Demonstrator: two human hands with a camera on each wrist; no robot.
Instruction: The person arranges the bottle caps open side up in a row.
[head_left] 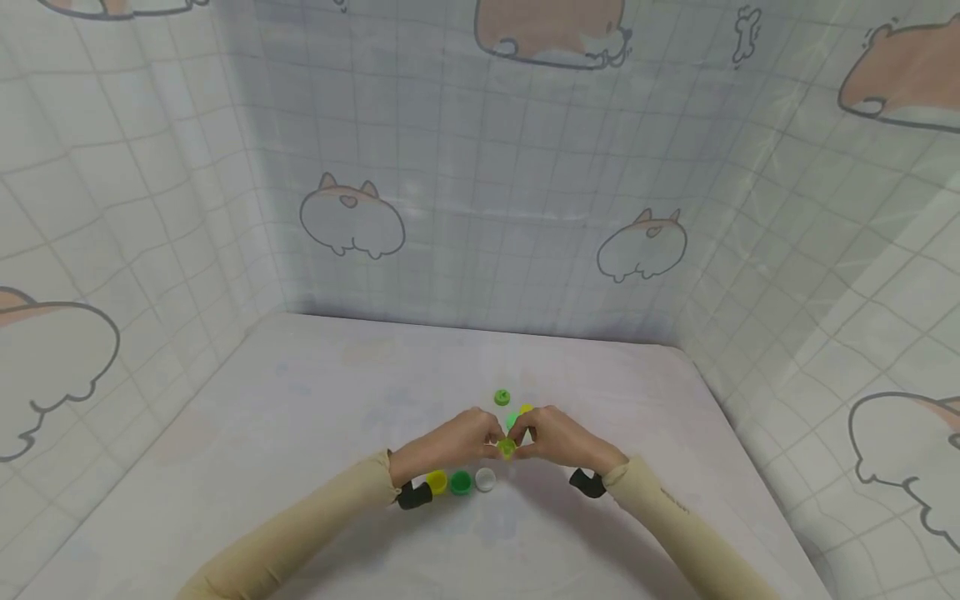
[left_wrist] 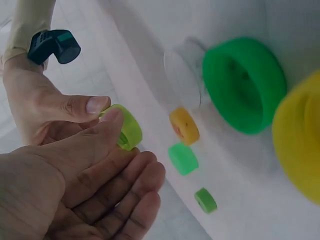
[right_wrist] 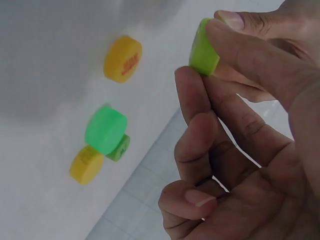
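A lime-green bottle cap (head_left: 507, 450) is up between both hands, its hollow side facing left in the left wrist view. My left hand (head_left: 468, 437) pinches the cap (left_wrist: 131, 129) with thumb and forefinger, the other fingers loosely bent below. From the opposite side, my right hand (head_left: 555, 437) pinches the same cap (right_wrist: 204, 48) between thumb and fingers. Beyond the hands on the table lie a mint-green cap (right_wrist: 106, 130), a yellow cap (right_wrist: 86, 165), a smaller green cap (head_left: 502, 397) and an orange-yellow cap with red print (right_wrist: 123, 59).
Nearer the body, a yellow cap (head_left: 437, 482), a dark green cap (head_left: 461, 482) and a whitish clear cap (head_left: 485, 480) form a row by the left wrist. The pale table (head_left: 360, 375) meets curtain-like walls (head_left: 487, 250) with cartoon prints at the back and sides.
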